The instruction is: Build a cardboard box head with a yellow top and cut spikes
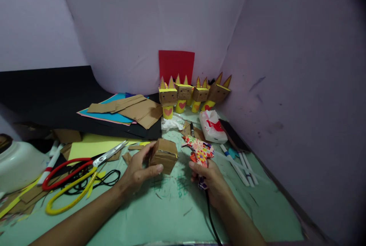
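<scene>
My left hand (140, 171) grips a small brown cardboard box (165, 155) from its left side, thumb along the lower front. A shiny line that looks like glue runs along one edge of the box. In my right hand (210, 175) is a glue gun (201, 152) covered in a bright floral pattern, held by its handle. Its nozzle points up and left, toward the box but apart from it. A black cord (210, 215) hangs from the handle down to the table's front edge.
Scissors (95, 162) with red and yellow handles lie left, over black cord. Several cardboard figures (168, 99) with pointed ears stand at the back. A tissue pack (213, 126) and markers (236, 166) lie right. Cardboard pieces (143, 110) lie on coloured paper at back left.
</scene>
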Motion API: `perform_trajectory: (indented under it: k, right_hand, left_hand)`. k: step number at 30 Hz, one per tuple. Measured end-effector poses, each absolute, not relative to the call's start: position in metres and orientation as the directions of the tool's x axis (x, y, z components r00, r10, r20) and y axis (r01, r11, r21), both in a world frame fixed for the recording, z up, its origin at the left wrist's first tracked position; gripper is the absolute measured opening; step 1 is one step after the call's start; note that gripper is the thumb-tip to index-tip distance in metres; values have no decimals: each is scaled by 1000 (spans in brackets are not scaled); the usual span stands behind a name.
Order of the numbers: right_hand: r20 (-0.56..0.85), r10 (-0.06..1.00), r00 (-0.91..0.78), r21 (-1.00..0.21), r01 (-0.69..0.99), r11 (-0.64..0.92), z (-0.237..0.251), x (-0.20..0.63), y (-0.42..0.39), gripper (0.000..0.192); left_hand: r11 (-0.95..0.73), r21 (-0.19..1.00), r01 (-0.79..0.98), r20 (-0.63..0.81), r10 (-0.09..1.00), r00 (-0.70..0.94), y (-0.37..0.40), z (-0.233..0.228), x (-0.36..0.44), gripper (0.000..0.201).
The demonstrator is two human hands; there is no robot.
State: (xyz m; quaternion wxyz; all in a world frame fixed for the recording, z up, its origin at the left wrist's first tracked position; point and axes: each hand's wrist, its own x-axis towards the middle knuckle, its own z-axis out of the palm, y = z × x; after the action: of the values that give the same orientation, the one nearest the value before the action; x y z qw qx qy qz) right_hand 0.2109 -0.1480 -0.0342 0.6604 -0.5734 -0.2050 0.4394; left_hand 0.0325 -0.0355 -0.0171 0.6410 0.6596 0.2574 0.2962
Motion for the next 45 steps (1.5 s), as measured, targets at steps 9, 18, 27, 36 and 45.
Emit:
perform_trajectory:
  k: [9,18,27,36,45]
  right_hand:
    - [-322,853,411,-848,-525,-68,-23,214,-143,25]
    - [19,910,415,-983,-159,93,-28,207,-156,44]
    - [115,875,470,-989,133,58,-42,202,-163,27]
    - [221,886,408,-957,267,115,-47,203,-164,22]
    - [213,899,382,-930,362,66,-48,203,-166,24]
  left_hand:
    - [25,999,-36,3,789,615,-32,-21,34,63]
    - [-19,998,60,-13,872,489,-25,-26,33,62]
    - [-205,965,165,110,884,455,-24,-33,35,58]
    - [-320,902,290,182,891,417,-28,-29,35,58]
    - [-368,848,381,197,887,417,-29,-28,35,58]
